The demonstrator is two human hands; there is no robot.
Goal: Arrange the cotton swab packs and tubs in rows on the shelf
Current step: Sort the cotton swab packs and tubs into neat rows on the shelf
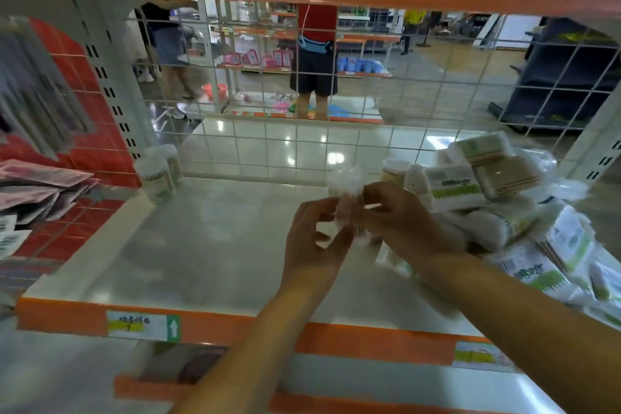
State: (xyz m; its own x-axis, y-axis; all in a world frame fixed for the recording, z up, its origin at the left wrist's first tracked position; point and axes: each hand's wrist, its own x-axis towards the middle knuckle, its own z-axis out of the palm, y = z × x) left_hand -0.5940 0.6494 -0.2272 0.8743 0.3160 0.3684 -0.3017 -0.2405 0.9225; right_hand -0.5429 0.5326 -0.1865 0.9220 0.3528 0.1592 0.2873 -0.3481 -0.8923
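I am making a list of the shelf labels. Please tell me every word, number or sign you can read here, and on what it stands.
White arrow pointing up, on green: right end of the left price label on the shelf edge.
Handwritten characters with "7" below: same label, characters blurred.
Right price label: unreadable.
Green print on the cotton swab packs: blurred.
Barcodes on the hanging packets: digits too small.
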